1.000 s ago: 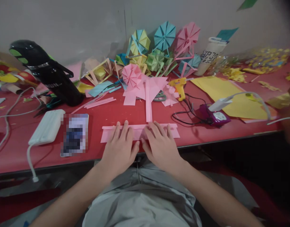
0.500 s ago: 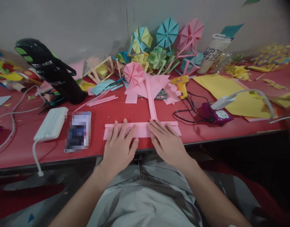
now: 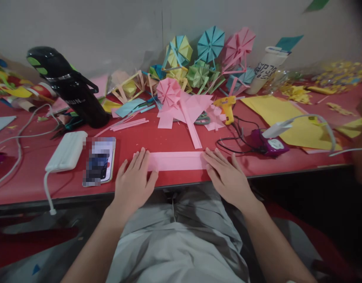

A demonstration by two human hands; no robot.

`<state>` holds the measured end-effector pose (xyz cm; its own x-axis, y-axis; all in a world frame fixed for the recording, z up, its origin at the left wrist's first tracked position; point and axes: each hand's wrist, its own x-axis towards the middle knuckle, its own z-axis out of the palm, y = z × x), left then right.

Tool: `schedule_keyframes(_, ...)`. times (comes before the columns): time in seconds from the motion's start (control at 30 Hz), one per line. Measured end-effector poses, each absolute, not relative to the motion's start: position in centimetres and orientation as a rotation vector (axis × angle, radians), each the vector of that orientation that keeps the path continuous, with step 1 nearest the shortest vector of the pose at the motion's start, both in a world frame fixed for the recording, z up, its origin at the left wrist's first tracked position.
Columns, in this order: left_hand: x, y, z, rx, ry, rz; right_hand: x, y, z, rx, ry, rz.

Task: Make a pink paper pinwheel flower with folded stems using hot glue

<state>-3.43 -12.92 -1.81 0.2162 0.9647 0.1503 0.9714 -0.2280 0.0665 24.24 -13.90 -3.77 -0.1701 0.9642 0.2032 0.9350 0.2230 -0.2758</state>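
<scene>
A strip of pink paper with a fold along its far edge lies flat on the red table, close to the front edge. Over its left end rests my left hand, palm down with the fingers stretched forward. My right hand lies the same way on the strip's right end, fingers extended. The fingers hide both ends of the paper. Just beyond the strip, a long folded pink paper piece points towards me from a pile of pink paper.
At the left are a phone, a white power bank and a black bottle. A yellow glue gun, a purple socket block and yellow sheets are at the right. Folded paper shapes stand along the wall.
My hands have slid apart, from near the strip's middle to its two ends. The fold at the far edge now looks flatter.
</scene>
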Motion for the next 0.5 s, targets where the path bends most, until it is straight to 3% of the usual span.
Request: schedule_keyframes(0.5,-3.6,-13.3,-1.5,-2.424,-1.853,-0.103,24.2,-12.5,-3.6,-1.746,-2.230,0.040)
